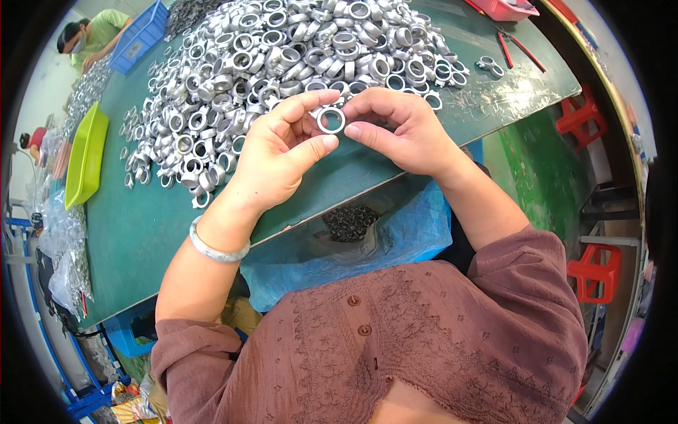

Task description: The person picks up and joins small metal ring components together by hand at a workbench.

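Between my two hands, just over the table's front edge, a silver metal ring clamp (330, 130) is held with its round opening facing me. My left hand (286, 145) has it between curled fingers and thumb on one side. The fingertips and thumb of my right hand (399, 127) pinch it from the other side. Part of the clamp is hidden behind the fingers. Right behind my hands rises a large pile of similar silver ring clamps (289, 60), spread across the green tabletop (120, 247).
Red-handled pliers (519, 51) and a few loose clamps (489, 66) lie at the right. A yellow-green tray (87, 157) and a blue crate (138, 37) stand left, near a co-worker (95, 35). Below the edge hangs a blue plastic bag (417, 226) with dark parts. Red stools (595, 273) stand right.
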